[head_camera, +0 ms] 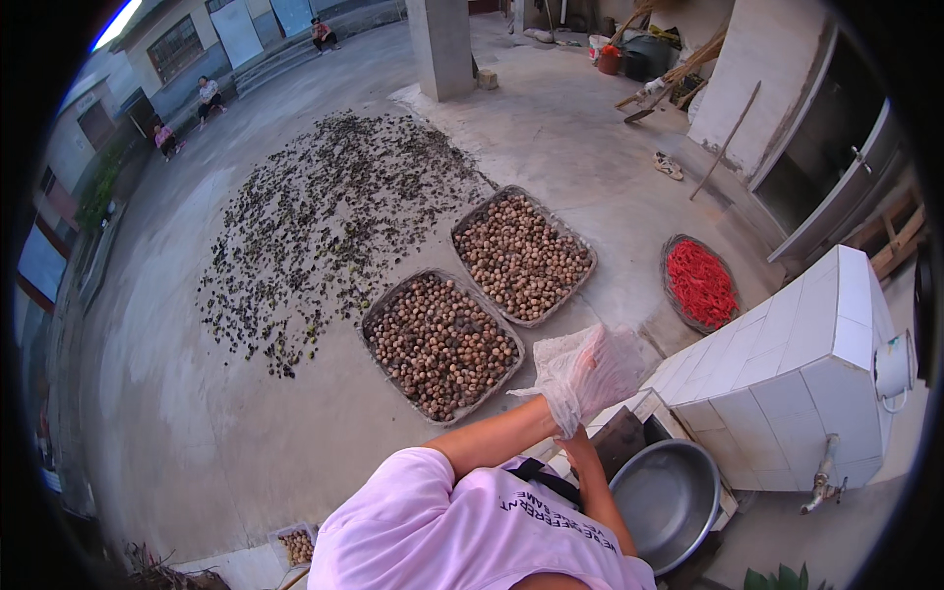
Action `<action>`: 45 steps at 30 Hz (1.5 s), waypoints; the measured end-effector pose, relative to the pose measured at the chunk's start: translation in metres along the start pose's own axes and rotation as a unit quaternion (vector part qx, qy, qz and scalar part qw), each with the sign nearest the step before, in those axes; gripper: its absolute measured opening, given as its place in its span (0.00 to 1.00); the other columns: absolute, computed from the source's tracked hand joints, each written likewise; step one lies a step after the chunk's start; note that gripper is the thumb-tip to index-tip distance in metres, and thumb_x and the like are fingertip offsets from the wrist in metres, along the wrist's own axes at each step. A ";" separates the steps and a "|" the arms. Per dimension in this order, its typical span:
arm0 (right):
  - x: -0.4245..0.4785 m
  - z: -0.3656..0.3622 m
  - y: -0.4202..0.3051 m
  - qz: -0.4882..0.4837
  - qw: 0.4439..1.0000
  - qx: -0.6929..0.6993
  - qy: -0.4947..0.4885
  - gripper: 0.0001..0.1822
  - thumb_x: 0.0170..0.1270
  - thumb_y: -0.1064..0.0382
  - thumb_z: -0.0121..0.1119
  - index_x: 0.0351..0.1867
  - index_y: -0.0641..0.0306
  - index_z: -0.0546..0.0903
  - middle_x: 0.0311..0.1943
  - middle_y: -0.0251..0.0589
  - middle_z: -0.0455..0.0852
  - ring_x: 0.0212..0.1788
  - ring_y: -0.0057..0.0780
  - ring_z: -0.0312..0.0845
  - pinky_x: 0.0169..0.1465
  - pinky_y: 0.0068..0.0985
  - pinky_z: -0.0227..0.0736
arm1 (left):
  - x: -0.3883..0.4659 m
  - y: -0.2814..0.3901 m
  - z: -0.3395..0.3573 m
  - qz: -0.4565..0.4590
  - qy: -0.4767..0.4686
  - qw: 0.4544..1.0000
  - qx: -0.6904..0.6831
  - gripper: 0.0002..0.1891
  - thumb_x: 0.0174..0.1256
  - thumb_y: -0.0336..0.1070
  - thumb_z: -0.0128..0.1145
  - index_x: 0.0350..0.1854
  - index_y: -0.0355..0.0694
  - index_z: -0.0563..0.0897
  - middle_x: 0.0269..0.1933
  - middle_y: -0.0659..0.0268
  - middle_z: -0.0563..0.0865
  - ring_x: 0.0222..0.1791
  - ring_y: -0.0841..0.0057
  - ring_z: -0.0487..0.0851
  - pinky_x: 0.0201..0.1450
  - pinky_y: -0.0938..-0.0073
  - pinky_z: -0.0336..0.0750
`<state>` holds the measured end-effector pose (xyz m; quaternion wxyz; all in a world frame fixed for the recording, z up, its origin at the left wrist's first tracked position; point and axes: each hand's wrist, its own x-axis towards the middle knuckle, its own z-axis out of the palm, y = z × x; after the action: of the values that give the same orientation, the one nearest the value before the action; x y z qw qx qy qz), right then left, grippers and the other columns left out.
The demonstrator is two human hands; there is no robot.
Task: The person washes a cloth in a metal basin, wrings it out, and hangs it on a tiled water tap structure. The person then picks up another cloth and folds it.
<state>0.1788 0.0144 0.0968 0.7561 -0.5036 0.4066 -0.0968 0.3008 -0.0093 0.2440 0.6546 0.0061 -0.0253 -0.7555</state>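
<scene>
A clear, crinkled plastic glove or bag (549, 369) covers my left hand (594, 361), which is held out at the right of centre. Through the plastic the finger positions are unclear. My right hand (577, 445) is at the loose cuff by my left wrist, its fingers pinching the plastic and partly hidden. Below the hands stands a wide grey metal basin (667, 501). Beyond them on the concrete lie two rectangular woven trays of walnuts, a nearer tray (444, 346) and a farther tray (523, 254).
Dark husks (332, 214) are spread across the concrete. A round basket of red chillies (700, 284) sits by a white-tiled counter (774, 369) with a metal tap (822, 479). A pole (726, 140) leans near a doorway, beside shoes (667, 165). Three people sit far off along the wall.
</scene>
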 end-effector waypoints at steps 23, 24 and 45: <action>-0.039 0.013 -0.118 -0.393 0.832 -0.391 0.016 0.17 0.47 0.64 0.48 0.40 0.69 0.74 0.45 0.49 0.72 0.47 0.44 0.68 0.51 0.29 0.61 | -0.049 0.004 -0.078 -0.065 -0.057 0.326 0.941 0.16 0.41 0.45 0.54 0.35 0.47 0.77 0.38 0.64 0.77 0.41 0.67 0.73 0.45 0.68 0.65; -0.036 0.016 -0.116 -0.381 0.846 -0.372 0.016 0.17 0.48 0.63 0.49 0.39 0.69 0.75 0.42 0.50 0.74 0.44 0.44 0.69 0.49 0.30 0.63 | -0.048 0.003 -0.064 -0.093 -0.080 0.297 0.947 0.14 0.42 0.44 0.53 0.34 0.47 0.77 0.37 0.64 0.77 0.40 0.69 0.73 0.44 0.68 0.66; 0.001 -0.084 -0.010 -0.245 0.913 -0.308 0.104 0.21 0.51 0.63 0.52 0.48 0.64 0.71 0.51 0.56 0.67 0.53 0.42 0.65 0.54 0.27 0.61 | -0.034 0.007 -0.034 0.177 -0.255 0.568 0.763 0.13 0.53 0.36 0.54 0.39 0.37 0.73 0.38 0.64 0.77 0.36 0.70 0.76 0.39 0.70 0.71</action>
<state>0.1221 -0.0482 0.0911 0.4689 -0.7828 0.3563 -0.2011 0.3144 0.0225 0.2100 0.4939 0.3058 -0.7584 -0.2956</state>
